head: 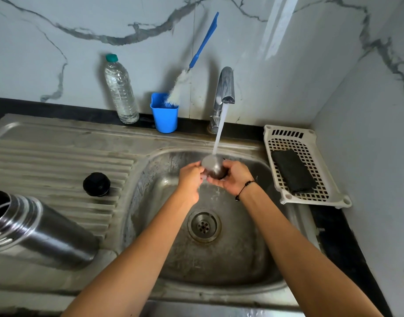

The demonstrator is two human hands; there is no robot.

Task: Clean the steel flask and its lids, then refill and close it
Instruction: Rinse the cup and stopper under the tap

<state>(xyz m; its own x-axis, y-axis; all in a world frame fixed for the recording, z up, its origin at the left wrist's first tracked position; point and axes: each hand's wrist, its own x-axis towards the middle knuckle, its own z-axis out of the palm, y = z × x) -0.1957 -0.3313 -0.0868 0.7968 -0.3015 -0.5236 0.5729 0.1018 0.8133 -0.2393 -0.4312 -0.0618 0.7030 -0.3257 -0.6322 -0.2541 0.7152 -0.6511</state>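
Over the sink basin (164, 202) both my hands hold a steel cup lid (213, 166) under the running tap (225, 88). My left hand (190, 177) grips its left side and my right hand (234, 177) cradles its right side and underside. Water falls onto the lid's top. The steel flask (36, 229) lies on its side, uncapped, at the near left on the drainboard. A black inner stopper (96, 184) sits on the drainboard ridges, apart from the flask.
A clear plastic water bottle (121, 92) with a teal cap and a blue cup (165, 115) holding a bottle brush (192, 65) stand at the back. A white perforated tray (310, 138) with a dark cloth (292, 171) lies right of the sink. The drain (203, 226) is below my wrists.
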